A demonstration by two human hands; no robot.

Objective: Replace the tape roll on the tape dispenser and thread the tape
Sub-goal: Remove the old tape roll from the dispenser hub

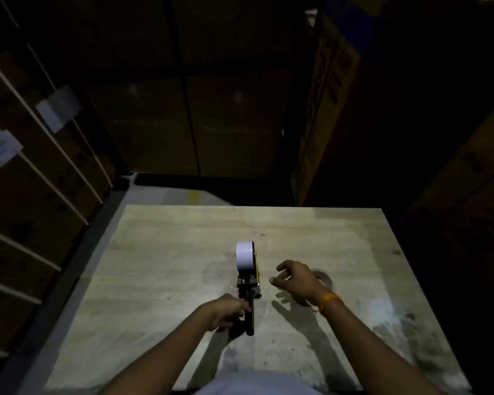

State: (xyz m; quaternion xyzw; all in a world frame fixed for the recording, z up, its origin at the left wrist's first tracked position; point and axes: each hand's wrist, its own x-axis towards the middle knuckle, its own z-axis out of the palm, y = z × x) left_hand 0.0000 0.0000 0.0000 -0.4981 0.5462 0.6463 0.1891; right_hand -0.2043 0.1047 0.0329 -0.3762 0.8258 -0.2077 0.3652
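A hand-held tape dispenser (pixel 249 286) lies on the wooden table (pixel 169 252), its black handle pointing toward me. A white tape roll (pixel 245 255) sits on the far end of the dispenser. My left hand (pixel 226 310) is closed around the handle. My right hand (pixel 295 277) hovers just right of the dispenser, fingers curled and apart, holding nothing. Behind my right hand lies a dim, blurred ring shape (pixel 324 277) on the table; I cannot tell what it is.
Dark cardboard boxes (pixel 226 109) are stacked behind the table and at the right. At the left stand strapped boxes with white labels (pixel 59 106). A strip of pale floor (pixel 166 192) shows past the table's far edge. The scene is dimly lit.
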